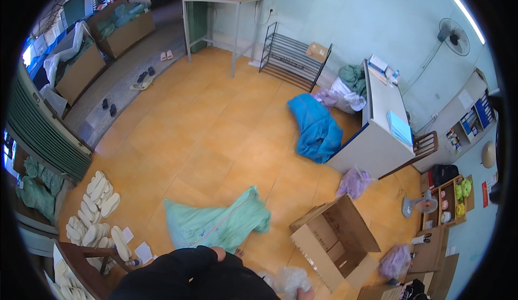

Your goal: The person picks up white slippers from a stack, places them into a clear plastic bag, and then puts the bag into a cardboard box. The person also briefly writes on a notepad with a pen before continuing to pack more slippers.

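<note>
My right hand (306, 294) shows at the lower edge, closed on a crumpled clear plastic bag (294, 279). My left hand (219, 253) comes out of a dark sleeve, close to the near edge of a pale green sack (218, 222). Its fingers are mostly hidden, so I cannot tell whether it grips anything. The sack lies flat and wrinkled on the floor in front of me. To the right of it stands an open, tilted cardboard box (337, 240), its flaps spread and no contents visible inside.
Many pale slippers (94, 208) lie at the left beside a wooden chair (91, 267). A blue sack (315, 127) leans by a white desk (386, 119). Purple bags (354, 182) and a small fan (423, 204) are at the right. A black rack (294, 57) stands against the wall.
</note>
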The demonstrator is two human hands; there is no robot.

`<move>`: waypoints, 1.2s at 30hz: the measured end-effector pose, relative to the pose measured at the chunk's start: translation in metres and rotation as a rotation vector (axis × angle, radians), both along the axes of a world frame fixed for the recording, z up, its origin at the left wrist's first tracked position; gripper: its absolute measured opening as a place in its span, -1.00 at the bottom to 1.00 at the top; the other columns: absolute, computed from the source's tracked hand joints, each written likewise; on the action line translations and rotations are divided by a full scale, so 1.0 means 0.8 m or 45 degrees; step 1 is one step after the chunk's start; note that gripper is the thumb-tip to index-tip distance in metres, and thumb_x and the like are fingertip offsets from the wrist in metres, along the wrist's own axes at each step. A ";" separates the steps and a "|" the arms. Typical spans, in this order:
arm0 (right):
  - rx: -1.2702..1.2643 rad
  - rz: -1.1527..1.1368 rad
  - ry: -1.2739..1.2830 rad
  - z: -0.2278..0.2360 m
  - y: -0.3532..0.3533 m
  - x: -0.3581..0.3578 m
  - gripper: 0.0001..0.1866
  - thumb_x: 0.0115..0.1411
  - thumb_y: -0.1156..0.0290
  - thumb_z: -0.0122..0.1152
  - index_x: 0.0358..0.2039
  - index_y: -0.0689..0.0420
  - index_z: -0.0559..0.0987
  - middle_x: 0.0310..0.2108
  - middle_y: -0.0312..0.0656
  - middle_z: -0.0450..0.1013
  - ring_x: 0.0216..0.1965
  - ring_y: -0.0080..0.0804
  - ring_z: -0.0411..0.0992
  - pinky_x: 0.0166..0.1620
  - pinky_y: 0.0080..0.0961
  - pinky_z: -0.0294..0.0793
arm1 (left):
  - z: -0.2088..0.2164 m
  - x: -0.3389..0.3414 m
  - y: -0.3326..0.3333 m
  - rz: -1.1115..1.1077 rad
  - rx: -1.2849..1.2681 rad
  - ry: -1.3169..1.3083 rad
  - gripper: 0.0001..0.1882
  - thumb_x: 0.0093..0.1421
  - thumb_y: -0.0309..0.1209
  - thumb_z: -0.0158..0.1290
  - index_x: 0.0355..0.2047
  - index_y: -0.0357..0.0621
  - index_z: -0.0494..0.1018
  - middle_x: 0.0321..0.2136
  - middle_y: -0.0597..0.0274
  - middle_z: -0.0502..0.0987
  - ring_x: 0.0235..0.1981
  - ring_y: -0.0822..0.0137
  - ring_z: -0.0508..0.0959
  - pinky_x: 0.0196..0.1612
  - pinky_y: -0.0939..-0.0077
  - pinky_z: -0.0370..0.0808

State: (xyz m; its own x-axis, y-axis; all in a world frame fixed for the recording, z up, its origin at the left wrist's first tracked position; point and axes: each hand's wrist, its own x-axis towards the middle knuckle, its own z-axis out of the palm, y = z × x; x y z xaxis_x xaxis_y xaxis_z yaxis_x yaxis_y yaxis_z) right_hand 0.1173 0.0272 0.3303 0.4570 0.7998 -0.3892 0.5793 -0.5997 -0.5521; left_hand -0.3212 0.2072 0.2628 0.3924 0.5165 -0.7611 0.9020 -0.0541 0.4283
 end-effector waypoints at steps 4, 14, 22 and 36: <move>0.175 -0.163 0.130 0.029 0.057 0.003 -0.56 0.06 0.44 0.30 -0.03 0.32 0.56 -0.15 0.15 0.59 -0.04 0.02 0.57 0.05 -0.20 0.49 | -0.029 -0.019 0.009 -0.188 -0.109 -0.064 -0.62 0.10 -0.23 0.06 -0.26 -0.31 0.63 -0.19 -0.22 0.63 -0.18 -0.16 0.63 -0.11 0.06 0.51; 0.208 -0.286 0.277 0.034 0.181 0.062 -0.61 0.15 0.53 0.19 0.01 0.33 0.53 -0.11 -0.03 0.58 -0.06 -0.24 0.55 0.05 -0.35 0.46 | -0.015 -0.036 0.044 0.104 -0.157 -0.014 -0.72 0.08 -0.33 0.07 -0.36 -0.31 0.63 -0.27 -0.19 0.63 -0.20 -0.09 0.64 -0.13 0.12 0.54; 0.107 -0.050 0.224 0.001 0.355 0.177 -0.56 0.12 0.54 0.24 0.05 0.32 0.52 -0.05 0.03 0.57 0.00 -0.12 0.54 0.10 -0.29 0.44 | 0.002 0.035 0.096 0.730 0.128 0.323 -0.70 0.17 -0.37 0.01 -0.28 -0.39 0.58 -0.27 -0.29 0.60 -0.15 -0.21 0.60 -0.09 0.02 0.53; 0.256 0.264 0.469 -0.008 0.705 0.255 -0.61 0.15 0.58 0.19 0.02 0.38 0.51 -0.04 0.05 0.55 -0.01 -0.13 0.52 0.12 -0.31 0.42 | 0.147 0.165 0.286 1.249 1.009 0.446 -0.78 0.15 -0.48 -0.03 -0.33 -0.31 0.60 0.06 -0.02 0.53 -0.10 0.00 0.60 0.00 0.02 0.50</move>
State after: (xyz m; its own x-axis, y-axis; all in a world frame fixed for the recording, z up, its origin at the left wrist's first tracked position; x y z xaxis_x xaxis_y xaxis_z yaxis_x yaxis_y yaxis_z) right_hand 0.3212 0.5915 0.3238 0.1403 0.9357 -0.3238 0.4193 -0.3524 -0.8367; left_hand -0.1895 0.4357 0.3802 -0.5564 0.8243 -0.1045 0.7661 0.5576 0.3197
